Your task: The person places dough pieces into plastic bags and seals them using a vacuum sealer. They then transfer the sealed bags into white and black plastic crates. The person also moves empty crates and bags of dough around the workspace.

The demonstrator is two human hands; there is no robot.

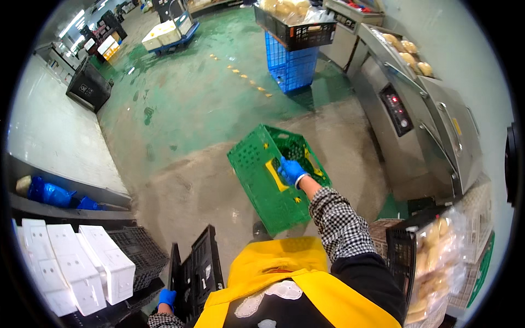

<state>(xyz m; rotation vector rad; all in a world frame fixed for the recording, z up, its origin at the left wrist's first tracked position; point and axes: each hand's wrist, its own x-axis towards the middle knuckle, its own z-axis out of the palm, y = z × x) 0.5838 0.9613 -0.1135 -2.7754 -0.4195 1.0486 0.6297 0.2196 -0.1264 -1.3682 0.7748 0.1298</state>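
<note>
My right hand [292, 171], in a blue glove, is closed around the rim of a green plastic crate [258, 180] beside its yellow handle. The crate hangs or stands tilted in front of me, its open side facing up and to the right; whether it touches the floor is hard to tell. Low on the left, my left hand [167, 298], also blue-gloved, grips the edge of a black plastic crate [201, 266] at my side. Part of that crate is hidden by my yellow apron [279, 258].
White foam boxes [117, 262] are stacked at left. A stainless steel packing machine [393, 135] lines the right wall. Bagged produce fills a black crate [400, 254] at lower right. Ahead stands a blue crate [293, 65] under a loaded black crate [295, 35]. Farther off is a trolley [180, 39].
</note>
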